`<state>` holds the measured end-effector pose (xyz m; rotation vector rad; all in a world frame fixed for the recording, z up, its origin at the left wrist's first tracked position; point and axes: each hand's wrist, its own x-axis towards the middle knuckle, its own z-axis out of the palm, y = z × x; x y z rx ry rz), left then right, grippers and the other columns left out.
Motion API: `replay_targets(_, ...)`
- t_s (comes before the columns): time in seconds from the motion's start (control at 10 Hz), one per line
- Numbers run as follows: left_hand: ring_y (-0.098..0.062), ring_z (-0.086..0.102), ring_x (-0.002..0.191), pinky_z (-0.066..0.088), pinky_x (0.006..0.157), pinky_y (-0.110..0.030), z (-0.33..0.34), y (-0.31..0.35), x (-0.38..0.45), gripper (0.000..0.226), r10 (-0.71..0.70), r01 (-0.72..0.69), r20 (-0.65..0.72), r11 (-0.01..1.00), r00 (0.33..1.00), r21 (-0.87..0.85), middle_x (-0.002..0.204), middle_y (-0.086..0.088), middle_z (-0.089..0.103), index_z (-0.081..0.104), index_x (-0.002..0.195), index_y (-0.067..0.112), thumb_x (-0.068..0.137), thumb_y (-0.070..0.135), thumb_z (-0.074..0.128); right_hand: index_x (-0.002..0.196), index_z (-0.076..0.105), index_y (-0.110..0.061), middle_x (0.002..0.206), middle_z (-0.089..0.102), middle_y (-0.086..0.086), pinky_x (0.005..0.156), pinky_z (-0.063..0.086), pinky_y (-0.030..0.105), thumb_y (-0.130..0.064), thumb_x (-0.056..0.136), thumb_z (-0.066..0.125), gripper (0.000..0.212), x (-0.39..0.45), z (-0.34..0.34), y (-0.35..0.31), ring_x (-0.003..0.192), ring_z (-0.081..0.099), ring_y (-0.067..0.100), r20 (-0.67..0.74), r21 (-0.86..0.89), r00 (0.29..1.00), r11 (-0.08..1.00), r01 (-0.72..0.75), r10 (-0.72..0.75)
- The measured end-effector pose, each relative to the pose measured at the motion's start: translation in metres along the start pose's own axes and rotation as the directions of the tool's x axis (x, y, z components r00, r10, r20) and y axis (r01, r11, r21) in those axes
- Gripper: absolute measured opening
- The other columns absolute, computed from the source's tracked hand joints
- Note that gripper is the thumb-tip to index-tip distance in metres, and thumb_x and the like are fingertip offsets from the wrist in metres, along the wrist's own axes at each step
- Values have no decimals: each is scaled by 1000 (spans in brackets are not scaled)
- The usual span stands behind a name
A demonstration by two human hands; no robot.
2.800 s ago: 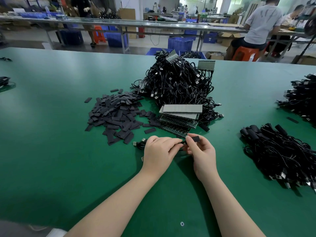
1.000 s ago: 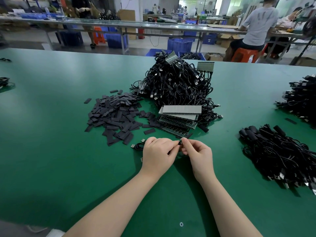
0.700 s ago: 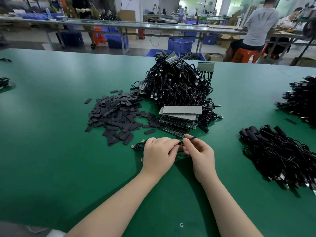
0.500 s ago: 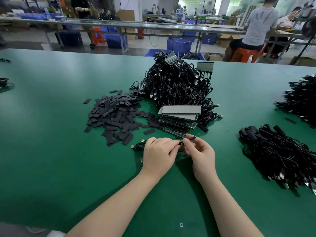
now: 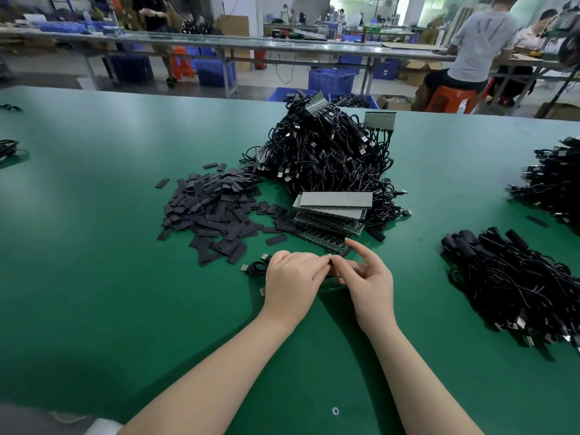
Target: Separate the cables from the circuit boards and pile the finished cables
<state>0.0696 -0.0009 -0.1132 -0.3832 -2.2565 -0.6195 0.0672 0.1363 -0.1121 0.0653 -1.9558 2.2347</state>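
Note:
My left hand [image 5: 293, 282] and my right hand [image 5: 367, 279] meet near the table's middle, both pinching a thin black cable [image 5: 254, 267] whose USB plugs stick out to the left of my left hand. The right forefinger is lifted and points forward. Just beyond my fingers lies a stack of green circuit boards [image 5: 331, 216]. Behind it rises a big heap of black cables still joined to boards [image 5: 326, 152]. A pile of loose black cables [image 5: 514, 284] lies to the right.
A spread of flat black sleeve pieces [image 5: 210, 211] covers the green table [image 5: 94, 277] to the left. Another cable heap [image 5: 552, 186] sits at the far right edge. People work at benches behind, with blue crates below.
The small black piece my right fingers held up has dropped out of sight. My right forefinger has lifted, and the fingertips have closed in against my left hand.

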Motion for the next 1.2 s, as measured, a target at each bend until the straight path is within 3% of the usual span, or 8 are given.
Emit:
replay_targets(0.3, -12, 64, 69, 43, 68, -31, -4, 3, 1, 6, -98, 101, 55, 994, 994, -52, 73, 9, 71, 77, 85, 20, 83, 17, 72, 142, 50, -34, 81, 77, -8, 81, 56, 20, -20, 94, 68, 53, -2, 5, -1, 79, 71, 2, 4, -206, 1000, 979, -5, 6)
replay_targets(0.4, -12, 66, 74, 44, 71, -32, -5, 4, 3, 12, -128, 132, 67, 989, 990, -61, 78, 10, 72, 76, 86, 21, 82, 12, 68, 128, 48, -52, 82, 76, -11, 71, 51, 13, -26, 92, 71, 50, -4, 8, -2, 75, 67, -1, 33, -242, 999, 970, 5, 3)
replay_targets(0.5, -10, 65, 77, 44, 72, -33, -5, 4, 2, 14, -127, 131, 67, 990, 990, -53, 80, 11, 71, 75, 87, 22, 82, 13, 65, 81, 71, -36, 66, 70, -12, 61, 44, 17, -25, 93, 70, 16, -5, 10, -3, 62, 57, 3, 64, -304, 998, 952, 43, -24)
replay_targets(0.6, -7, 67, 88, 43, 79, -31, -4, 3, 2, 18, -100, 103, 53, 993, 994, -59, 92, 13, 73, 75, 99, 23, 84, 18, 66, 70, 68, -23, 63, 66, -8, 60, 47, 19, -22, 95, 67, 25, -4, 9, -2, 61, 57, 6, 34, -279, 999, 960, 25, -16)
replay_targets(0.9, -10, 40, 138, 20, 109, -26, -4, 6, 3, 42, -174, 179, 123, 983, 977, -31, 145, 6, 48, 53, 138, 20, 98, 31, 47, 97, 59, -23, 75, 69, -3, 74, 56, 23, -22, 106, 47, 15, 6, -24, -30, 72, 69, 8, -505, 187, 863, 973, 137, -25)
replay_targets(1.0, -9, 42, 136, 22, 108, -26, -3, 6, 3, 40, -160, 163, 159, 987, 974, -8, 143, 7, 51, 55, 136, 22, 96, 24, 54, 98, 56, -29, 74, 61, -12, 59, 52, 21, -27, 106, 46, 13, 7, -65, -61, 59, 61, 4, -622, -50, 746, 962, 267, -240)
replay_targets(1.1, -9, 46, 133, 24, 107, -26, -1, 6, 4, 37, -138, 141, 168, 990, 976, -2, 138, 8, 55, 60, 132, 22, 95, 21, 55, 108, 67, -23, 85, 63, -2, 67, 47, 36, -41, 102, 47, 28, 11, -109, -87, 77, 60, 20, -483, -677, 682, 728, 106, -549)
replay_targets(1.2, -9, 48, 131, 27, 106, -28, -1, 5, 3, 35, -124, 126, 149, 992, 981, -8, 136, 8, 58, 63, 128, 23, 94, 18, 57, 131, 63, -15, 108, 64, 20, 83, 46, 47, -41, 100, 53, 41, 34, -147, -106, 102, 56, 39, -412, -900, 793, 336, -278, -449)
